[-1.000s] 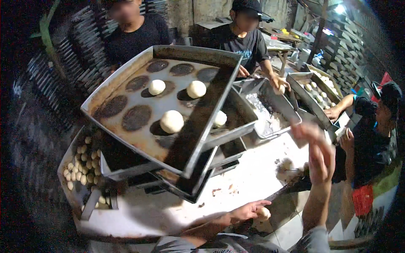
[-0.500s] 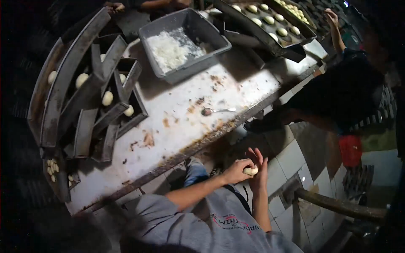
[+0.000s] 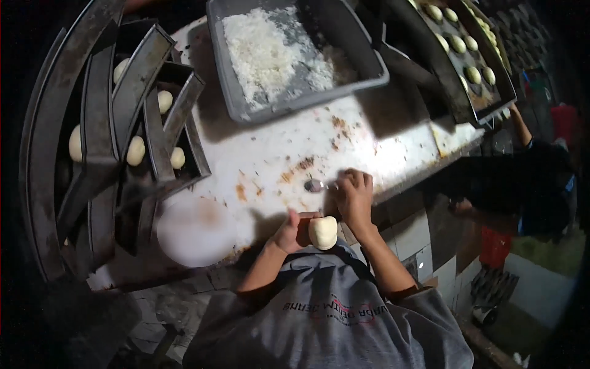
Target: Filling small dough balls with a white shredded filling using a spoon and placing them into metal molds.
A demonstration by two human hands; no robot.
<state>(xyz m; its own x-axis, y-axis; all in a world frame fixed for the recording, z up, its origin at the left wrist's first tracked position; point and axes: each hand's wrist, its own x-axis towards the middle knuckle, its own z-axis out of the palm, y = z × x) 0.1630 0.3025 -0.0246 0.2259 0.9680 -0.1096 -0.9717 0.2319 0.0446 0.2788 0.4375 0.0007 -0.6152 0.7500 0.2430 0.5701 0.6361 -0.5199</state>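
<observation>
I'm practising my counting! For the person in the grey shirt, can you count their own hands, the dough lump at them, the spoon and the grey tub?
Hands: 2 (left hand, right hand)
Dough lump: 1
Spoon: 1
Grey tub: 1
Total: 5

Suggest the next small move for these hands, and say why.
Probably lift the spoon with the right hand: that hand is at its handle, though whether it grips it yet is unclear, while the left hand is occupied holding the dough ball.
</observation>
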